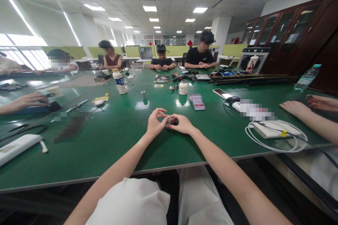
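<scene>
In the head view, my left hand (156, 122) and my right hand (182, 123) meet over the green table (126, 147). Between them is a small silvery metal cylinder (169, 121), gripped from both sides by thumbs and fingers. Its lower part and a dark patch beside it are partly covered by my right fingers. Beyond my left hand, a similar metal cylinder (143, 94) stands upright. A white jar (183, 87) is past my right hand, with small metal pieces (171, 88) beside it.
Right of my hands lie a purple packet (197, 101), a phone (222, 94) and a white box (276, 129) with looped cables. At left are a power strip (19, 147) and a blue-labelled bottle (120, 82). Co-workers sit around the table; hands rest at both sides.
</scene>
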A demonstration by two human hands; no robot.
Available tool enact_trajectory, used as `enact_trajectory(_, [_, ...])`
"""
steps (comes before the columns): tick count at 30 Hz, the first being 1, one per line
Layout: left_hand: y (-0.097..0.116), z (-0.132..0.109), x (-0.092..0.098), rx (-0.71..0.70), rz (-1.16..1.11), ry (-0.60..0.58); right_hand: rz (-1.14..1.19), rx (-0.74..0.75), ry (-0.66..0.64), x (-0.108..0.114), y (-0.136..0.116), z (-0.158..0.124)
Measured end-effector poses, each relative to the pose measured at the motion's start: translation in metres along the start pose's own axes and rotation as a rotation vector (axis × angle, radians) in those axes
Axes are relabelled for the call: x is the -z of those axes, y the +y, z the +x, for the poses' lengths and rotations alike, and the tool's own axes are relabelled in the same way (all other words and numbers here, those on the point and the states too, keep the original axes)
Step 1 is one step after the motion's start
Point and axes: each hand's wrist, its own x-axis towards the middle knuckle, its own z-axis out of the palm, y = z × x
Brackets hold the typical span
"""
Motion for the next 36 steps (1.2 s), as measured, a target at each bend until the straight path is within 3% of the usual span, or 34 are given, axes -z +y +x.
enact_trajectory(7, [0.001, -0.002, -0.003, 0.031, -0.003, 0.034, 0.026, -0.007, -0.005, 0.0, 0.0, 0.0])
enact_trajectory(14, [-0.01, 0.004, 0.004, 0.051, 0.057, 0.249, 0.006, -0.027, -0.012, 0.002, -0.006, -0.001])
enact_trajectory(16, [-0.015, 0.005, 0.008, 0.1, 0.168, 0.184, 0.007, -0.025, -0.016, 0.002, -0.006, -0.001])
enact_trajectory(21, [-0.023, 0.001, 0.01, 0.215, 0.359, -0.129, 0.01, -0.014, -0.014, 0.002, -0.004, 0.0])
enact_trajectory(28, [-0.024, -0.002, 0.007, 0.213, 0.385, -0.151, 0.008, -0.002, -0.011, -0.001, -0.001, 0.001])
enact_trajectory(30, [-0.023, -0.001, 0.007, 0.198, 0.353, -0.117, 0.008, -0.001, -0.007, -0.001, 0.0, 0.001])
enact_trajectory(36, [-0.008, 0.0, 0.001, 0.036, 0.075, 0.16, 0.012, -0.011, -0.01, 0.0, -0.001, 0.001])
